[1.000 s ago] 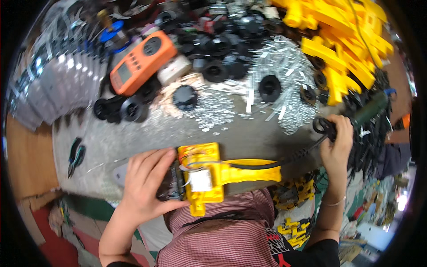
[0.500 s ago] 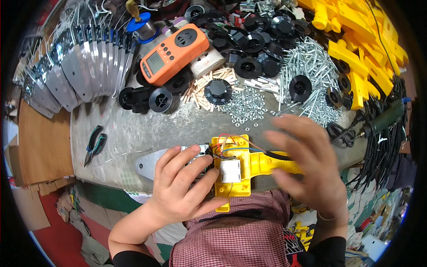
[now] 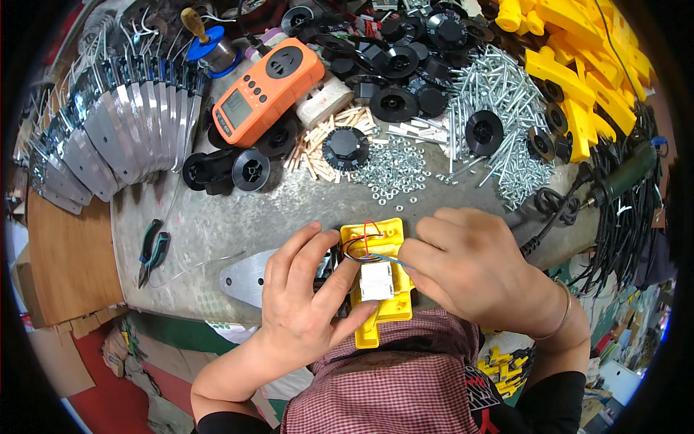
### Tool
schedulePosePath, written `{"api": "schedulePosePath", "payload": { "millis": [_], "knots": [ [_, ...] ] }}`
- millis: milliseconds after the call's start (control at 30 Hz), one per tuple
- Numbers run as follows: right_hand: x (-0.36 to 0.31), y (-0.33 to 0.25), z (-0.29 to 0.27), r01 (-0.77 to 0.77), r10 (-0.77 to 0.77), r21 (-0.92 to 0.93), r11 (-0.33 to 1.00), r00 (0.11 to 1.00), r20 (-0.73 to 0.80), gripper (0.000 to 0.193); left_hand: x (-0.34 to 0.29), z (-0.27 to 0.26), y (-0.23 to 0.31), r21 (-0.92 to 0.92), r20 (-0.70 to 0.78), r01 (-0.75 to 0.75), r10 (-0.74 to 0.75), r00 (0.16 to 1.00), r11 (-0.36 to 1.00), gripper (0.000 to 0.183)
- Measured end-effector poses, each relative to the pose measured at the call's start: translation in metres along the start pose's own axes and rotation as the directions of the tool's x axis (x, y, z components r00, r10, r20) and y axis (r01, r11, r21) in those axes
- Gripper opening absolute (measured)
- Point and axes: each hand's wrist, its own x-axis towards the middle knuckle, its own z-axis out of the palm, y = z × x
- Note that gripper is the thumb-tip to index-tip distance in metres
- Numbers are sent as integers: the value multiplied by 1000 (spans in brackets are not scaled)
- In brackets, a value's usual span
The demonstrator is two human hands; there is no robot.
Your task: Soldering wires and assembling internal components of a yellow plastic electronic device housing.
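Observation:
In front of me lies a yellow plastic housing (image 3: 394, 309) with a white rectangular block (image 3: 376, 281) set in it. Red, black and blue wires (image 3: 370, 254) loop above the block. My left hand (image 3: 300, 296) grips the housing's left side, its thumb over the lower edge and its index finger beside the wires. Partly beneath that hand, a grey metal blade-shaped plate (image 3: 249, 278) with holes points left. My right hand (image 3: 470, 264) is closed at the housing's right side, pinching the end of the blue wire. It covers the housing's handle.
Pliers (image 3: 153, 253) lie at left, below a row of metal plates (image 3: 123, 134). An orange meter (image 3: 267, 90), solder spool (image 3: 215, 50), black knobs (image 3: 394, 105), nuts (image 3: 390, 170) and screws (image 3: 499, 108) spread behind. Yellow housings (image 3: 578, 79) and a green-handled tool (image 3: 629, 181) are at right.
My right hand has come in from the right, over the handle, and closed on the blue wire. My left hand has shifted slightly, its thumb now further over the housing.

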Motion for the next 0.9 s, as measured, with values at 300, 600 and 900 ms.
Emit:
{"api": "schedulePosePath", "payload": {
  "millis": [300, 600, 900],
  "knots": [
    [3, 1, 6, -64, 65, 33, 997, 998, -26, 16, 4, -14, 1, -12, 0, -137, 137, 991, 990, 60],
    [3, 1, 10, -170, 168, -26, 985, 984, -57, 15, 4, -6, 4, 195, -20, -13, 17, 1000, 981, 59],
    [11, -5, 18, -136, 137, 35, 990, 990, -28, 25, 20, -7, 2, -58, 130, 31, -23, 991, 998, 47]
  ]
}}
